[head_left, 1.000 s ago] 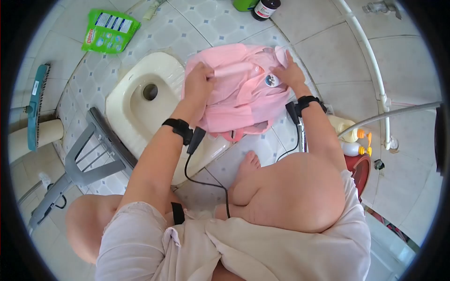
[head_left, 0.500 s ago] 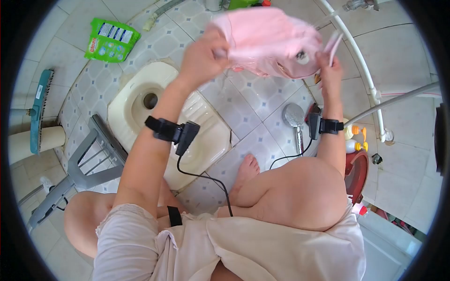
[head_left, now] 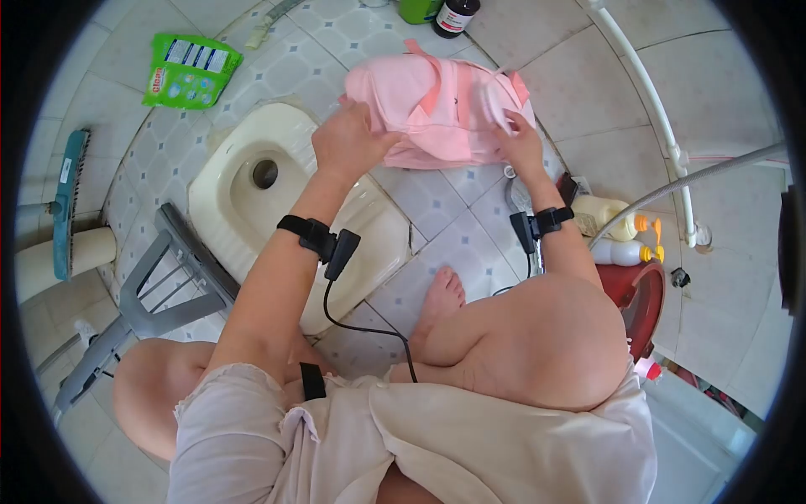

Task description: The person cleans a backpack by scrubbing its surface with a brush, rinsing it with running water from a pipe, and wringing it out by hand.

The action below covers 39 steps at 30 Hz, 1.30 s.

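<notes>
A pink bag with straps [head_left: 411, 101] lies on the tiled floor ahead of me, beyond the squat toilet. My left hand [head_left: 348, 141] rests at its near left side, thumb stretched out over the fabric and apart from the fingers; some fingertips are hidden. At the bag's right side my right hand [head_left: 522, 144] pinches a pale pink strap [head_left: 492, 105]. Each wrist wears a black band with a small cabled device. Under my right forearm, a shower head [head_left: 519, 195] lies partly covered.
The squat toilet [head_left: 220, 189] is set in the floor at left. A green packet [head_left: 193, 74], a grey folding frame [head_left: 172, 290] and a teal brush [head_left: 69, 202] are further left. Pump bottles [head_left: 617, 220] and a red basin [head_left: 642, 307] stand right; a dark bottle [head_left: 456, 18] is behind.
The pink bag has come down from the air onto the floor and turned over, its straps now showing. Both hands have lowered and moved nearer to me; the right also moved left.
</notes>
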{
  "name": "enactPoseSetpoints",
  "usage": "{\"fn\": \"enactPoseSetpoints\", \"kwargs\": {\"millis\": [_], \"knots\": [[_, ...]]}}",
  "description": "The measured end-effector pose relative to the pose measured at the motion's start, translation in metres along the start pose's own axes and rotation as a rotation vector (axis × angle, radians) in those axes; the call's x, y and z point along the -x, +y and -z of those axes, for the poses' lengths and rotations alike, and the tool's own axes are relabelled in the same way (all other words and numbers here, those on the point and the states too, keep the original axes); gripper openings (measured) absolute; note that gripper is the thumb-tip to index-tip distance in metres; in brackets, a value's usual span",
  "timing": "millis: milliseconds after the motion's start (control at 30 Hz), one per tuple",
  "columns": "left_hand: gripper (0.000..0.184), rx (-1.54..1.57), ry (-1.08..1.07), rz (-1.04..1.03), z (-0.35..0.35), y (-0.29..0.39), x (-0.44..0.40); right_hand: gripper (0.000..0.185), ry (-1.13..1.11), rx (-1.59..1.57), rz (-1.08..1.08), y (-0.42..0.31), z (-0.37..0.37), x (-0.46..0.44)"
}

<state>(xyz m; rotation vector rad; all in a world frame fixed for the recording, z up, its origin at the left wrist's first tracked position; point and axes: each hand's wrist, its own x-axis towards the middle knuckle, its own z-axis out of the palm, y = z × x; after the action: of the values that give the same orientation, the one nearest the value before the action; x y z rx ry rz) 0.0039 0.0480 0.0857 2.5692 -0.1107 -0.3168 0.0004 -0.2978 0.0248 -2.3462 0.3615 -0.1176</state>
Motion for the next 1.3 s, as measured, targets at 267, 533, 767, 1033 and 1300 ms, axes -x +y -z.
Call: {"fn": "enactPoseSetpoints", "kwargs": {"millis": [267, 533, 767, 1033, 1300], "knots": [[0.046, 0.325, 0.334, -0.315, -0.05, -0.014, -0.019, 0.077, -0.198, 0.082, 0.026, -0.056, -0.009, 0.021], [0.027, 1.023, -0.023, 0.254, -0.072, -0.03, -0.012, 0.062, -0.257, 0.632, 0.529, -0.044, -0.042, 0.023], [0.027, 1.107, -0.094, 0.395, -0.075, -0.037, -0.014, 0.057, -0.192, 0.609, 0.366, -0.038, -0.036, 0.035], [0.032, 1.257, -0.082, 0.485, -0.069, -0.049, -0.019, 0.049, -0.221, 0.88, 0.146, 0.001, 0.0, -0.01], [0.031, 1.248, -0.157, 0.611, -0.079, -0.024, -0.032, 0.05, -0.083, 0.672, 0.23, 0.0, -0.026, -0.074]]}}
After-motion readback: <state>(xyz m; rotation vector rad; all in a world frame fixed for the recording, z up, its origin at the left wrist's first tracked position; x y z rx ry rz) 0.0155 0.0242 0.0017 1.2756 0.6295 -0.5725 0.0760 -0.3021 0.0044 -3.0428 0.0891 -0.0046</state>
